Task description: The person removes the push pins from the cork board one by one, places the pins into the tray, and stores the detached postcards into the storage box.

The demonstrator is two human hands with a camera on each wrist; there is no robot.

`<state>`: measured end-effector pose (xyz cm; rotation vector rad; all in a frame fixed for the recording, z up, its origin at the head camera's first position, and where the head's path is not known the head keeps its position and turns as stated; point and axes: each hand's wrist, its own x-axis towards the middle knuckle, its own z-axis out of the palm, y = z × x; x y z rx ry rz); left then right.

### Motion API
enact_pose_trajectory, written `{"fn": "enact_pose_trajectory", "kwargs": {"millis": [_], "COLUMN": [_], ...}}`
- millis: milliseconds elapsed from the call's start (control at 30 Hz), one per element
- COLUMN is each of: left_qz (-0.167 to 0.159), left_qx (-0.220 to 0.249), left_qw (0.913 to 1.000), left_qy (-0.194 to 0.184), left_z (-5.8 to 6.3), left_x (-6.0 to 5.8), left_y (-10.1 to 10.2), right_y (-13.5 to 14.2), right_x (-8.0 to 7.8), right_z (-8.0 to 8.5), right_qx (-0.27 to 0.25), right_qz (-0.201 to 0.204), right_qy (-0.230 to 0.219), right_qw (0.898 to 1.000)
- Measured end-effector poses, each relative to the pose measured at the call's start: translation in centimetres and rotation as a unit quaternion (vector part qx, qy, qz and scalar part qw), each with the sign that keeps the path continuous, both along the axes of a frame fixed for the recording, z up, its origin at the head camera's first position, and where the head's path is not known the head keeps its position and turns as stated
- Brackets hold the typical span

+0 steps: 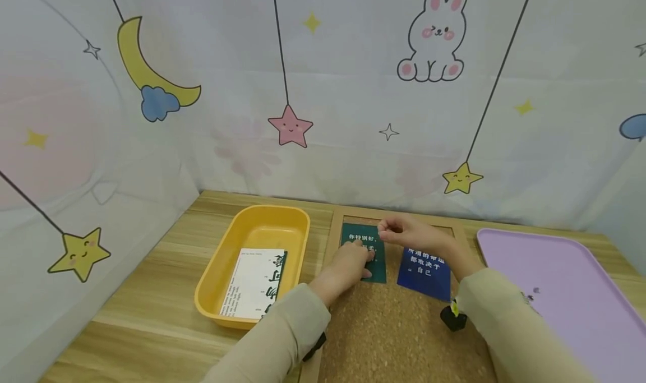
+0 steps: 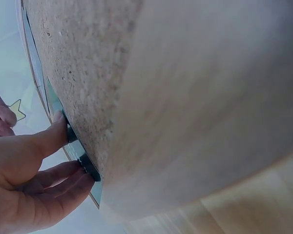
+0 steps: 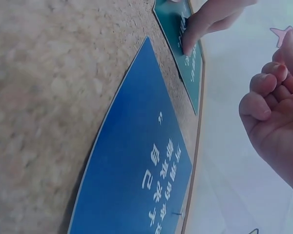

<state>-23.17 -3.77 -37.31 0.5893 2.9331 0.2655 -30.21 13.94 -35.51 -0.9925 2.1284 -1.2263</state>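
Note:
A dark green card (image 1: 379, 265) with white characters lies on the cork board's upper left part. My left hand (image 1: 348, 266) rests on it, thumb and fingertips spread and pressing the card in the left wrist view. Just above the card's upper right corner is my right hand (image 1: 415, 236), its fingers curled and thumb near the fingertips. Whether anything small sits between those fingertips is hidden. To the right, a blue card (image 1: 425, 282) with white characters lies on the board. One pushpin (image 3: 181, 213) stands in it near its top edge.
The cork board (image 1: 398, 338) has a wooden frame. On its left, a yellow basin (image 1: 206, 293) holds a white card (image 1: 247, 285) with dark characters. A purple tray (image 1: 560, 271) stands on the right, with several small shiny pieces near its left side. A printed curtain hangs behind.

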Motion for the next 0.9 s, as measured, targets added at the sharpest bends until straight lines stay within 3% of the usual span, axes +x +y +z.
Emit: {"fn": "enact_pose_trajectory", "kwargs": {"millis": [200, 633, 767, 900], "left_qz": [-0.002, 0.009, 0.007, 0.006], "left_qx": [0.002, 0.008, 0.016, 0.021], "left_qw": [1.0, 0.9999, 0.9998, 0.9998], "left_qy": [0.002, -0.008, -0.002, 0.003], "left_z": [-0.3, -0.2, -0.2, -0.4], "left_x": [-0.1, 0.1, 0.1, 0.1], "left_y": [0.1, 0.0, -0.1, -0.2], "right_y": [1.3, 4.5, 5.4, 6.0], "right_x": [0.7, 2.2, 2.8, 3.8], "right_z": [0.2, 0.9, 1.1, 1.5], "right_qx": [-0.014, -0.026, -0.032, -0.044], "right_qz": [0.013, 0.003, -0.004, -0.034], "right_qy": [0.002, 0.011, 0.07, 0.163], "right_qw": [1.0, 1.0, 0.997, 0.985]}}
